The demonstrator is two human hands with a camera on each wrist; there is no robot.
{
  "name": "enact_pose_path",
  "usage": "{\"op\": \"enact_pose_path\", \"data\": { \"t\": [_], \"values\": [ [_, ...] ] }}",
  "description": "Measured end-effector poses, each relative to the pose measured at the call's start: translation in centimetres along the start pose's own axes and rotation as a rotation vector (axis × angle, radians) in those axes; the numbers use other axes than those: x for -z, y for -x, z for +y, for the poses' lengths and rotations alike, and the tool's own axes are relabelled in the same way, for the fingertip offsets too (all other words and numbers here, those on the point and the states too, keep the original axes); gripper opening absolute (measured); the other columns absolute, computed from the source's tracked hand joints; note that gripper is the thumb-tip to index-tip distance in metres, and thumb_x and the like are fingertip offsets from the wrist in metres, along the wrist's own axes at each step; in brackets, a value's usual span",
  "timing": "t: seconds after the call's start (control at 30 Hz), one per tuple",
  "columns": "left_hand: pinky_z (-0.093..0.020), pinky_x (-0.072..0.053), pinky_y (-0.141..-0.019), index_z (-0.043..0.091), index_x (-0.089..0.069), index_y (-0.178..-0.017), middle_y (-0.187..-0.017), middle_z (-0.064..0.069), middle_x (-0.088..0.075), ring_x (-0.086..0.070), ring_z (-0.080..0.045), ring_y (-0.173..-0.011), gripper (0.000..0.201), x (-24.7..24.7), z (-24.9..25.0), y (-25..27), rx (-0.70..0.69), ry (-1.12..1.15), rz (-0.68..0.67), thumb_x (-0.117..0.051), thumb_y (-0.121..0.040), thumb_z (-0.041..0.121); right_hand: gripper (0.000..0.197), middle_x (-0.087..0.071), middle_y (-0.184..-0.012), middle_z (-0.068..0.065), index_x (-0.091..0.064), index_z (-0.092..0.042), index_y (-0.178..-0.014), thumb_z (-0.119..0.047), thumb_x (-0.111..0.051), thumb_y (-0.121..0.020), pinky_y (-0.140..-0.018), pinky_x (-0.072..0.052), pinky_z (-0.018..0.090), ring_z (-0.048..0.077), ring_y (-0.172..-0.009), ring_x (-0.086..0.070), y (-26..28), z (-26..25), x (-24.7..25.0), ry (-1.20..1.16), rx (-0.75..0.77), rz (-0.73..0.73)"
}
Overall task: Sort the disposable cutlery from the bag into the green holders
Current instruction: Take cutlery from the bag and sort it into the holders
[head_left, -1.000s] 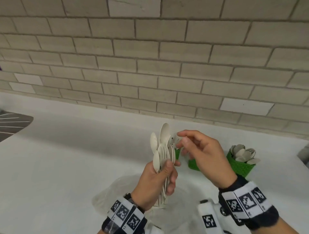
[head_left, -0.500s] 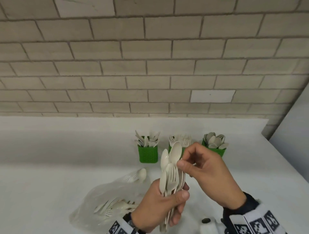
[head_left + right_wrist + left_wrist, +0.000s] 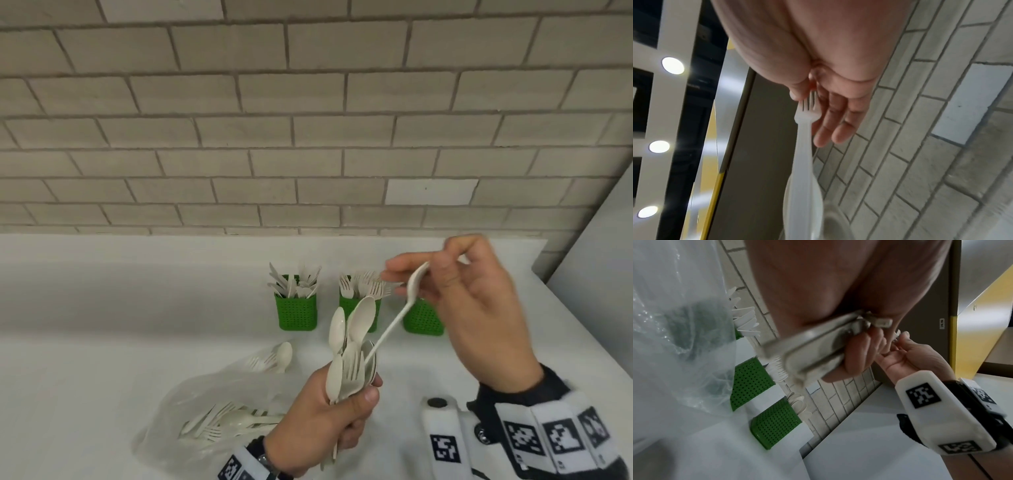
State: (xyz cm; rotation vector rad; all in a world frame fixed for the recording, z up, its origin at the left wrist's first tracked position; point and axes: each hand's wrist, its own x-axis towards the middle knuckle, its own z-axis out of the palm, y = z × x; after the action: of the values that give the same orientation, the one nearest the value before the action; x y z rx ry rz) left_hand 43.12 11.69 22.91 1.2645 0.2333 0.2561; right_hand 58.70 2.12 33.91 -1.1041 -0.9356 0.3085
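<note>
My left hand (image 3: 356, 407) grips an upright bundle of white spoons and forks (image 3: 352, 346) above the counter; their handle ends (image 3: 818, 345) show in the left wrist view. Up and to the right, my right hand (image 3: 407, 277) pinches one white fork (image 3: 394, 325) by its tines (image 3: 807, 104), with the handle's tip still at the bundle. Three green holders stand near the wall: the left holder (image 3: 297, 313) has knives, the middle holder (image 3: 356, 303) has forks, and the right holder (image 3: 423, 318) is partly hidden behind my right hand. A clear plastic bag (image 3: 212, 404) with more cutlery lies front left.
A spoon and fork (image 3: 274, 356) lie at the bag's mouth. The white counter (image 3: 102, 342) ends at a brick wall (image 3: 308, 137) behind and at a grey panel (image 3: 599, 257) on the right.
My right hand has risen up and to the right, drawing one fork out of the bundle. The left hand keeps its grip; the view has dropped, so the holders and bag show.
</note>
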Motion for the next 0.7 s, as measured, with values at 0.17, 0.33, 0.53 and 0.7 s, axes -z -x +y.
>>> {"op": "enact_pose_path", "data": {
  "t": [0.17, 0.33, 0.53, 0.7],
  "values": [
    [-0.027, -0.034, -0.051, 0.021, -0.064, -0.102, -0.062, -0.005, -0.047, -0.040, -0.017, -0.048, 0.024, 0.3, 0.0, -0.1, -0.098, 0.018, -0.034, -0.072, -0.086, 0.037, 0.007, -0.056, -0.073, 0.012, -0.038, -0.021, -0.091, -0.017, -0.041, -0.097, -0.039, -0.046, 0.036, 0.031, -0.041, -0.053, 0.8, -2.3, 1.3, -0.090, 0.014, 0.149],
    [-0.027, -0.033, -0.050, 0.024, -0.066, -0.101, -0.063, -0.005, -0.047, -0.038, -0.019, -0.052, 0.030, 0.1, -0.3, -0.8, -0.135, -0.044, 0.014, -0.075, -0.082, 0.045, 0.016, -0.054, -0.077, 0.017, -0.051, -0.026, -0.097, -0.012, -0.047, -0.091, -0.033, -0.044, 0.034, 0.038, -0.035, -0.051, 3.6, -0.8, 0.0, -0.056, -0.168, 0.007],
    [-0.022, -0.038, -0.049, 0.028, -0.063, -0.104, -0.064, 0.007, -0.052, -0.045, -0.008, -0.055, 0.029, -0.3, -1.1, -1.7, -0.199, -0.167, 0.113, -0.073, -0.081, 0.044, 0.012, -0.063, -0.076, 0.010, -0.064, -0.026, -0.089, -0.023, -0.053, -0.088, -0.036, -0.032, 0.018, 0.019, -0.032, -0.039, 5.2, 0.6, -0.6, 0.062, -0.383, -0.153],
    [-0.016, -0.038, -0.057, 0.012, -0.053, -0.120, -0.070, 0.002, -0.048, -0.046, -0.002, -0.060, 0.054, -0.7, -1.1, -2.1, -0.276, -0.245, 0.173, -0.068, -0.085, 0.050, 0.014, -0.061, -0.070, 0.012, -0.068, -0.014, -0.094, -0.017, -0.056, -0.087, -0.037, -0.027, 0.015, 0.015, -0.035, -0.033, 4.5, 1.1, -0.9, -0.105, -0.530, -0.011]
  ]
}}
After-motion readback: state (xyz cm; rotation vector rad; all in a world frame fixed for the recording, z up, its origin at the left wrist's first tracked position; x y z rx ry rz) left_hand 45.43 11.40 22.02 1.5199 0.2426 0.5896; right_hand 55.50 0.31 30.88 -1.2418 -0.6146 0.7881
